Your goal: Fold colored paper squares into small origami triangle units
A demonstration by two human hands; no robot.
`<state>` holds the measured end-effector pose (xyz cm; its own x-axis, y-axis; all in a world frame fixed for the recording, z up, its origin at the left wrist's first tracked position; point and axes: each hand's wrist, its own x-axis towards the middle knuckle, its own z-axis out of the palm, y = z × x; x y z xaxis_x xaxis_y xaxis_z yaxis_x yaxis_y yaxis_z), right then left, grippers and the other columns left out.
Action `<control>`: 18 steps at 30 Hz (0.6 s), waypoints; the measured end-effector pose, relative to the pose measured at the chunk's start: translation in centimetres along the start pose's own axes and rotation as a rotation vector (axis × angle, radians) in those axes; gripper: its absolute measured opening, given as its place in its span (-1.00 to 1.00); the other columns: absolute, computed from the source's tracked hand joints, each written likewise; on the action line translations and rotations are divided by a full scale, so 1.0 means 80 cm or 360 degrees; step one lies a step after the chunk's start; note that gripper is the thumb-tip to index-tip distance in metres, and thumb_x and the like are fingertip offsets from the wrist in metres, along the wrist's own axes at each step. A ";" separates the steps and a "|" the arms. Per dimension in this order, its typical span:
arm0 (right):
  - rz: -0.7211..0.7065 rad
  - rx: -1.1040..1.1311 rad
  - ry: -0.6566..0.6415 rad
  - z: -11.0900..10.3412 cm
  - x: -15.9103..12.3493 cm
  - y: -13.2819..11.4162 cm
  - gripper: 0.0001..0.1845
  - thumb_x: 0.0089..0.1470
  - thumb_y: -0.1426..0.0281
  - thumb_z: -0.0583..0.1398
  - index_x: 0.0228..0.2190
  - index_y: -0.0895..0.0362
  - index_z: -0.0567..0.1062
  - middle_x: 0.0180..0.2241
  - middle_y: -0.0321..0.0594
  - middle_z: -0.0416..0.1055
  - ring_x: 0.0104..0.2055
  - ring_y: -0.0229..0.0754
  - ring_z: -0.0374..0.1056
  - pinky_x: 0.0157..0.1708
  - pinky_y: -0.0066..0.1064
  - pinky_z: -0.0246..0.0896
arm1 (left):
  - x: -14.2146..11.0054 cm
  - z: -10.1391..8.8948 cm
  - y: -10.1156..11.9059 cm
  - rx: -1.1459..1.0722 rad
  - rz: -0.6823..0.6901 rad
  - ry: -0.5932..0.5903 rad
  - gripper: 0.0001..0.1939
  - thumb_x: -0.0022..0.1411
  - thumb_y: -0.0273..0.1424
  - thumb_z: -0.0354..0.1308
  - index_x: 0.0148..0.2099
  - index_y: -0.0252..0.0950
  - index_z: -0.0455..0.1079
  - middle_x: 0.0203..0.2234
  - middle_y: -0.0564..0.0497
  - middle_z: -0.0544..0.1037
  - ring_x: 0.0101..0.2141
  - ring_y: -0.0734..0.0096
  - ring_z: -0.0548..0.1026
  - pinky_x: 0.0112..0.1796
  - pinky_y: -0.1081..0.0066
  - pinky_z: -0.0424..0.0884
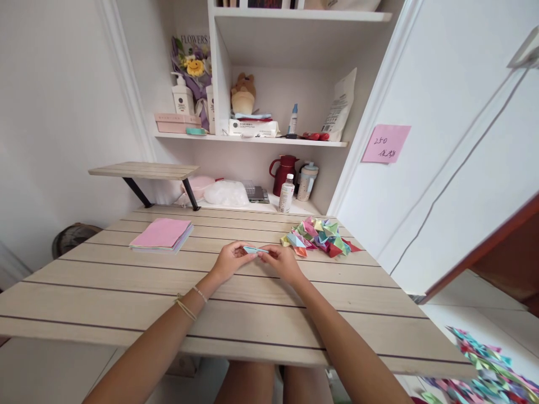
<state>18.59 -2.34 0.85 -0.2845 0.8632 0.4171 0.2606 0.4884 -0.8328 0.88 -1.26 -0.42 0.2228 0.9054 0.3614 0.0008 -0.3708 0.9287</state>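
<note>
A small folded piece of light blue paper is held between my two hands above the middle of the table. My left hand pinches its left end between thumb and fingers. At the right end, my right hand grips it in the same way, the two thumbs close together. Just right of my right hand lies a heap of folded paper pieces in many colours. Farther left sits a stack of square paper sheets, pink on top.
A small raised shelf stands at the table's back left. Behind the table are a clear bottle, a red jug and a light tumbler. Many more folded papers lie on the floor at right. A pink note hangs on the wall.
</note>
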 end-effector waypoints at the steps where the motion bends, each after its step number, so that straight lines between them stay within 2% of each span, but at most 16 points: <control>1: -0.0006 0.0000 -0.0014 0.000 0.000 -0.001 -0.74 -0.04 0.26 0.13 -0.36 0.13 0.52 -0.48 -0.23 0.48 -0.45 -0.20 0.36 -0.43 -0.41 0.24 | 0.001 -0.002 0.000 0.0077 0.0020 0.0012 -0.76 -0.10 -0.33 0.25 -0.36 -0.38 0.41 -0.47 -0.04 0.51 -0.41 0.41 0.45 -0.35 0.43 0.38; 5: 0.0043 0.0068 -0.0097 0.000 -0.001 -0.004 -0.67 -0.03 0.18 0.11 -0.38 0.15 0.53 -0.51 -0.24 0.48 -0.44 -0.19 0.37 -0.43 -0.43 0.24 | 0.001 -0.005 0.004 0.0231 -0.0014 -0.0038 -0.79 0.01 -0.29 0.15 -0.44 -0.37 0.39 -0.61 0.03 0.45 -0.56 0.49 0.41 -0.48 0.48 0.35; 9: 0.0168 0.0165 -0.0133 0.000 0.000 0.000 -0.60 -0.07 0.12 0.12 -0.42 0.21 0.52 -0.51 -0.21 0.47 -0.46 -0.19 0.38 -0.43 -0.41 0.27 | -0.001 -0.001 0.007 0.0195 -0.0018 -0.0123 -0.77 0.08 -0.28 0.07 -0.33 -0.36 0.41 -0.50 0.00 0.50 -0.49 0.44 0.46 -0.41 0.44 0.40; 13: 0.0182 0.0243 -0.0126 0.001 0.001 0.006 -0.57 -0.17 0.15 0.21 -0.31 0.21 0.49 -0.42 -0.15 0.49 -0.41 -0.18 0.39 -0.40 -0.39 0.29 | -0.004 0.004 0.008 0.0212 0.0048 -0.0133 -0.67 0.07 -0.28 0.09 -0.13 -0.35 0.37 -0.33 -0.07 0.51 -0.35 0.37 0.47 -0.30 0.38 0.41; 18: 0.0195 0.0211 -0.0147 0.003 0.002 0.010 -0.52 -0.21 0.20 0.25 -0.21 0.18 0.45 -0.50 -0.21 0.49 -0.44 -0.19 0.39 -0.43 -0.39 0.29 | -0.008 0.005 0.014 0.0504 0.0127 -0.0177 -0.66 0.10 -0.28 0.05 -0.09 -0.31 0.36 -0.36 -0.05 0.52 -0.37 0.36 0.46 -0.34 0.40 0.41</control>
<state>18.54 -1.86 0.11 -0.3431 0.8968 0.2795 0.1768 0.3538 -0.9184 1.14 -2.32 0.34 0.3392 0.8493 0.4046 0.2779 -0.5014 0.8194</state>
